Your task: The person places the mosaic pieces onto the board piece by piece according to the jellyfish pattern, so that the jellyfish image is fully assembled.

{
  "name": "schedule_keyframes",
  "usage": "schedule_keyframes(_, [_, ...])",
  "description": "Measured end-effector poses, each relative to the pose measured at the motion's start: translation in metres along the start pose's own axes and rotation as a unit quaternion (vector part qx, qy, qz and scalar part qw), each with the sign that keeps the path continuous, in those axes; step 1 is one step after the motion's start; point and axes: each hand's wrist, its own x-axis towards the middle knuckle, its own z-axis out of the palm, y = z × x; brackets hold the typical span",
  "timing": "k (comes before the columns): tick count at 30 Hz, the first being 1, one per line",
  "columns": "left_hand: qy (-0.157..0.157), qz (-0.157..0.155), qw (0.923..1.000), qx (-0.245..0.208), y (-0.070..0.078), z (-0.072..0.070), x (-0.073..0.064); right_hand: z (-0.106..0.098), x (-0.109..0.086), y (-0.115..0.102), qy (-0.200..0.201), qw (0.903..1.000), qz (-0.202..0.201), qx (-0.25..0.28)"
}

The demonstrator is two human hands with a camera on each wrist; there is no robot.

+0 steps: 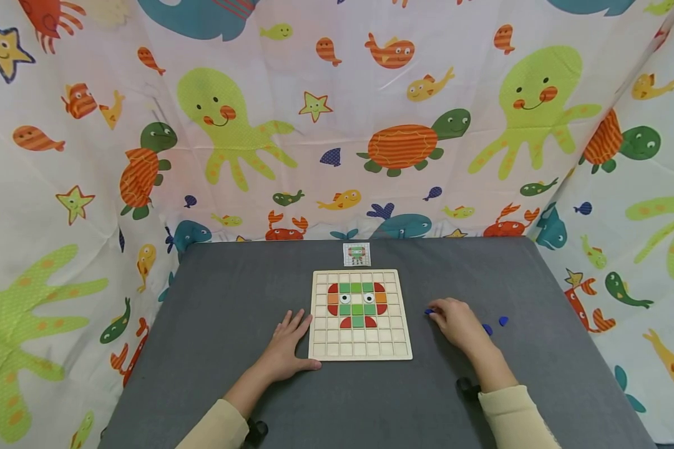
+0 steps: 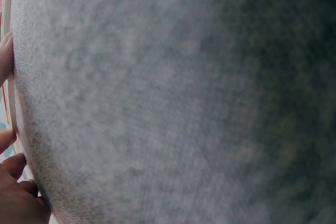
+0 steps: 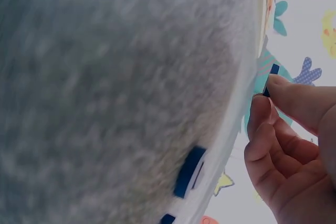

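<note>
A wooden grid board (image 1: 324, 349) lies on the grey table, with red, orange, green and eye-printed white tiles forming a face in its upper cells. The left hand (image 1: 285, 349) rests at the board's lower left corner, thumb on the bottom edge and spread fingertips at the left side. To the right of the board, the right hand (image 1: 456, 321) pinches a small blue tile (image 3: 274, 70) between thumb and index finger, clear of the cloth. Two more blue tiles, one (image 1: 503, 321) farther right and one (image 1: 487, 329) close by the wrist, lie on the table.
A small picture card (image 1: 357, 254) showing a similar tile figure lies behind the board at the table's far edge. The grey table (image 1: 230, 280) is backed and flanked by a curtain (image 1: 314, 149) printed with sea animals.
</note>
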Motion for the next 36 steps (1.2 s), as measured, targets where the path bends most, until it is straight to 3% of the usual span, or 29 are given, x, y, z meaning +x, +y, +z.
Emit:
schedule_keyframes(15, [-0.004, -0.004, 1.0000, 0.006, 0.000, 0.002, 0.001, 0.007, -0.005, -0.029, 0.003, 0.9998, -0.005, 0.019])
schedule_keyframes(28, [-0.004, -0.005, 1.0000, -0.001, 0.000, 0.001, 0.001, 0.021, -0.007, -0.072, -0.002, 0.9972, 0.029, 0.068])
schedule_keyframes(36, [-0.007, -0.009, 0.9999, -0.001, 0.001, -0.002, 0.001, 0.040, -0.008, -0.093, 0.008, 0.9949, 0.040, 0.093])
